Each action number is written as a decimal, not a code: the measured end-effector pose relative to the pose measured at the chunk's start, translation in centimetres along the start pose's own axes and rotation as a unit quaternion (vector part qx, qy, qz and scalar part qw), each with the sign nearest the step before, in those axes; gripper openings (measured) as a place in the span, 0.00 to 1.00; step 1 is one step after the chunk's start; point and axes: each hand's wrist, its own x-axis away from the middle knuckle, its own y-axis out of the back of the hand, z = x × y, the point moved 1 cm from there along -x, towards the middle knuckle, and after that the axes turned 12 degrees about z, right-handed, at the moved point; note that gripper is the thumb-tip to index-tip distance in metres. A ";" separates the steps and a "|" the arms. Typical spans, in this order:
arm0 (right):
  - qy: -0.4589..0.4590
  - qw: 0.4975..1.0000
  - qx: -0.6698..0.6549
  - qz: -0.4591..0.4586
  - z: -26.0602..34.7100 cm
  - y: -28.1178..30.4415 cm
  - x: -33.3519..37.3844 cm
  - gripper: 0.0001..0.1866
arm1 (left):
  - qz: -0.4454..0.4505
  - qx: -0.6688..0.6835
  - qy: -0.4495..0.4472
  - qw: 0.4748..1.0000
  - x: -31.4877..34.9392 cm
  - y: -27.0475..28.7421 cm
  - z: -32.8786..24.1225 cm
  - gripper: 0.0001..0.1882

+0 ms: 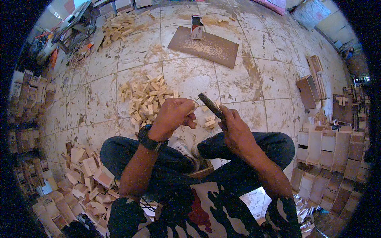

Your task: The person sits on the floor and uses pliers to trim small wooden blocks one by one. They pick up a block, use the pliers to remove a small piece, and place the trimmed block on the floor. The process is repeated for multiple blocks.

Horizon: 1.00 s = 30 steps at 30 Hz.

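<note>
My right hand [238, 135] is closed around a dark, narrow bar-shaped tool [210, 105], which slants up and to the left out of the fist. Just left of the tool's tip, my left hand [173, 115] is closed in a pinch. A thin sliver shows at its fingertips, too small to name. Behind and left of that hand lies a heap of small pale wooden blocks [147, 95] on the floor. A few more blocks [210, 121] sit below the tool, between the hands, partly hidden by my right hand.
Farther off, a brown board [218, 52] strewn with wood shavings bears a small red, white and black box [196, 29]. Another block heap [117, 27] lies far left. Wooden pieces [89, 166] pile at my near left; stacked wooden boxes [327, 148] stand at right on the tiled floor [274, 85].
</note>
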 end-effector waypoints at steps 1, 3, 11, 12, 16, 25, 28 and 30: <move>0.002 1.000 0.005 -0.002 0.0 0.0 0.0 0.23 | 0.004 0.003 -0.002 1.000 0.0 0.0 0.0 0.16; 0.009 1.000 0.015 -0.008 0.0 0.1 -0.1 0.23 | 0.005 0.003 0.011 1.000 -0.1 0.1 0.1 0.16; 0.023 0.997 0.050 -0.046 -0.1 0.1 0.2 0.23 | 0.024 0.008 0.036 0.999 0.1 -0.1 0.0 0.17; 0.020 0.997 0.061 -0.050 -0.1 0.2 0.2 0.23 | 0.023 -0.002 0.040 0.999 0.1 -0.1 0.0 0.17; 0.019 0.999 0.022 -0.035 -0.1 0.6 0.2 0.20 | 0.059 0.008 0.025 0.998 0.1 -0.2 0.2 0.18; -0.040 0.999 0.011 0.009 -0.5 1.0 -0.1 0.14 | 0.120 -0.153 0.015 0.981 0.7 -0.1 -0.6 0.15; -0.033 0.995 0.089 -0.028 -0.7 0.6 -0.6 0.13 | 0.106 -0.110 0.005 0.988 0.8 -0.3 -0.7 0.16; -0.010 0.986 0.154 -0.059 -0.8 0.2 -0.7 0.12 | 0.106 -0.114 0.001 0.988 0.8 -0.3 -0.4 0.16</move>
